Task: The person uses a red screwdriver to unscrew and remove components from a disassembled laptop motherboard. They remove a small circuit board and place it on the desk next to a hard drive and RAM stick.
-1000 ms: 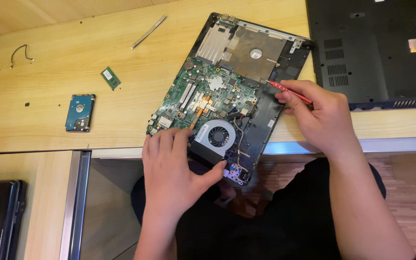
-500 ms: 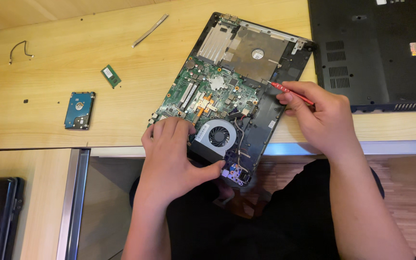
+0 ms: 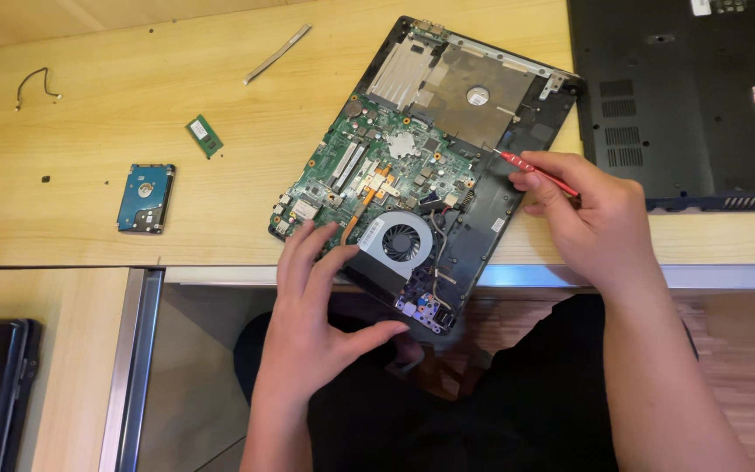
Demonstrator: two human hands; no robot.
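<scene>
Spanning the scene: pale wooden bench [image 3: 133, 114], near edge running left to right.
Opened laptop base [image 3: 447, 166], lying at an angle on the bench, its near corner overhanging the edge; green circuit board, round cooling fan [image 3: 402, 242] and copper heat pipe exposed.
Black laptop cover [image 3: 683, 96], far right on the bench, just beside the laptop base.
Left hand [image 3: 312, 328], open with fingers spread moderately; fingertips rest on the near-left edge of the circuit board, just beside the fan; thumb points right under the overhanging corner. Holds nothing.
Right hand [image 3: 592, 214], closed narrowly around a red-handled screwdriver [image 3: 535, 172]; tip points left, at the right side of the laptop base's interior.
Blue hard drive [image 3: 145, 197], flat on the bench, left, well apart from both hands.
Metal strip [image 3: 277, 54], far centre.
Green memory module [image 3: 204, 136], between drive and strip.
Short black cable [image 3: 37, 81], far left.
</scene>
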